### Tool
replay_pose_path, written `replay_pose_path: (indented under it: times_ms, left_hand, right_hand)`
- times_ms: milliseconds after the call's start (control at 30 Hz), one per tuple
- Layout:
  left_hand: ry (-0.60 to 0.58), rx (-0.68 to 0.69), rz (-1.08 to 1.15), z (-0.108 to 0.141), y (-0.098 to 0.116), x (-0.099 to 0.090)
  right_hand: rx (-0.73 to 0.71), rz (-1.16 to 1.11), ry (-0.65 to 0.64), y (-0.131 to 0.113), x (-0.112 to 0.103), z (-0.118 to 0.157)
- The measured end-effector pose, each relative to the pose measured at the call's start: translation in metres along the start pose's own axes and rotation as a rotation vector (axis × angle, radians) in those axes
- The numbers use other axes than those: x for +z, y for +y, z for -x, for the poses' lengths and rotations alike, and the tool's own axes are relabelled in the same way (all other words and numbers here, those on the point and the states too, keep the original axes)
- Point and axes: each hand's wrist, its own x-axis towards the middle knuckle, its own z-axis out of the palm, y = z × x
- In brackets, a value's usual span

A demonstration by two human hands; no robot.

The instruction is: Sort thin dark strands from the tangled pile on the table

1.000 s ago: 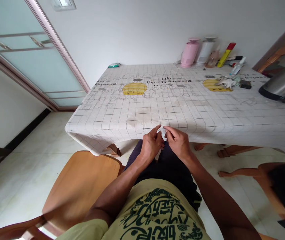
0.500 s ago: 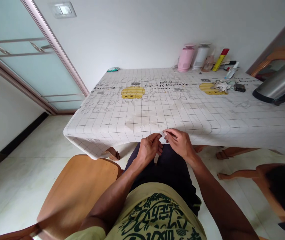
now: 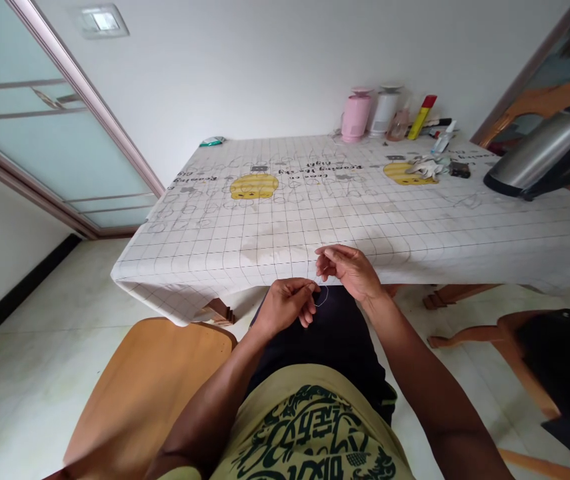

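Observation:
My left hand (image 3: 289,303) is over my lap at the table's front edge, with thumb and forefinger pinched together. From those fingertips a thin pale strand, like a thread (image 3: 327,298), curves out in a small loop against the dark trousers. A little higher and to the right, my right hand (image 3: 347,270) has its fingers bent inward and the thumb close to the forefinger. The strand seems to run up to its fingertips, though it is very fine there. A small gap separates the two hands.
A checked tablecloth (image 3: 205,243) covers the table ahead. Toward the back right stand a pink canister (image 3: 356,117), a white canister (image 3: 385,112), a yellow-red tube (image 3: 421,119), gloves (image 3: 429,165) and a steel kettle (image 3: 539,153). Wooden chairs (image 3: 155,380) flank me.
My hands have moved apart, the left lower and the right slightly up. The strand's loop now shows between them. The view has shifted a little to the right.

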Motion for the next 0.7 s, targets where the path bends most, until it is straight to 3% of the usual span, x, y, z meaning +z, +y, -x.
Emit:
replay_pose_path:
  times_ms: [133, 300, 567, 700]
  left_hand:
    - [0.099, 0.018, -0.140, 0.003, -0.003, 0.004]
    - [0.193, 0.046, -0.129, 0.001, -0.005, 0.008]
    - [0.425, 0.224, -0.043, -0.004, -0.008, 0.008]
    - [0.454, 0.269, -0.069, -0.003, -0.009, 0.009]
  right_hand:
    - [-0.005, 0.051, 0.074, 0.004, 0.005, 0.001]
    - [-0.028, 0.094, 0.141, 0.005, 0.010, 0.001]
    - [-0.009, 0.384, 0.004, 0.011, 0.025, 0.030]
    - [-0.098, 0.492, 0.066, 0.016, 0.038, 0.034]
